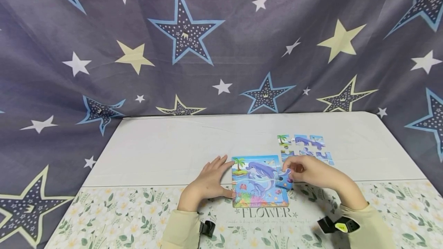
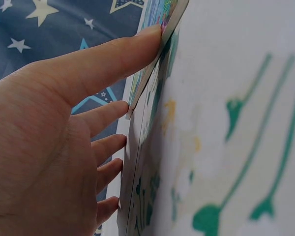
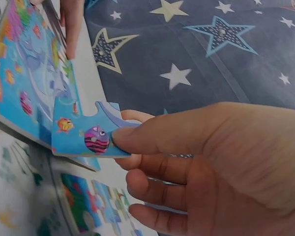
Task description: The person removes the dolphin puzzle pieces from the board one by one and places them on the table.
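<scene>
A dolphin picture puzzle board lies flat on the table. My left hand is spread along its left side, with the thumb and index fingertips at the edge and the other fingers extended. In the left wrist view the thumb presses on the board's border. My right hand pinches a blue puzzle piece between thumb and index finger. A striped purple fish and an orange fish are printed on that piece. It is tilted over the board's right side, overlapping the picture there.
Several loose puzzle pieces lie in two loose rows behind my right hand. The table is white at the back, with a flowered cover in front. A star-patterned curtain hangs behind the table.
</scene>
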Available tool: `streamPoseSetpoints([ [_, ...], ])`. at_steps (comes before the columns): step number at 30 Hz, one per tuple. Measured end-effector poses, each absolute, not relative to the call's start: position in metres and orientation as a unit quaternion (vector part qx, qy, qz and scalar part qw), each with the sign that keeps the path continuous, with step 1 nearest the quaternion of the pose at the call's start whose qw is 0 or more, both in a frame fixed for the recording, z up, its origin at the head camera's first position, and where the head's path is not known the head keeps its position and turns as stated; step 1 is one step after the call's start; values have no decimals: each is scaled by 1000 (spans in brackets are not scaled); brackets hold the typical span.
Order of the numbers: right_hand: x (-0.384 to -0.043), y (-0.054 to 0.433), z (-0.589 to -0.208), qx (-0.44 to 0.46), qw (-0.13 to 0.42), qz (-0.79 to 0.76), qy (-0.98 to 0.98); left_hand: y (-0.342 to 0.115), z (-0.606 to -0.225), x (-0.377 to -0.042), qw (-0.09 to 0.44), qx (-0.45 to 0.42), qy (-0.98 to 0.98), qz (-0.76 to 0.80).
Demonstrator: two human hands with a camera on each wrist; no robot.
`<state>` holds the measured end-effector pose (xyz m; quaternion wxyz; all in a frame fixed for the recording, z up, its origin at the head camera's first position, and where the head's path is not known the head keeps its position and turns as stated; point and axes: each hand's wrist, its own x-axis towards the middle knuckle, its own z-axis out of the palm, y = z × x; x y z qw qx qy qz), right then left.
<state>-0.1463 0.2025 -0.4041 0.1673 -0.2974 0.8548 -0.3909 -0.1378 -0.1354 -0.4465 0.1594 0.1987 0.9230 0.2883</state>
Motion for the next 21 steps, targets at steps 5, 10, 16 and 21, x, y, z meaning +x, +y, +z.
streamPoseSetpoints([
  [5, -148, 213, -401, -282, 143, -383, 868, -136, -447, -137, 158, 200, 923, 289],
  [10, -150, 224, -400, -281, 116, -381, 873, -136, -446, -137, 157, 200, 923, 290],
  [16, -151, 235, -397, -261, 97, -362, 890, -135, -446, -137, 159, 199, 923, 288],
  [21, -151, 246, -394, -225, 94, -347, 905, -135, -446, -137, 159, 198, 923, 288],
])
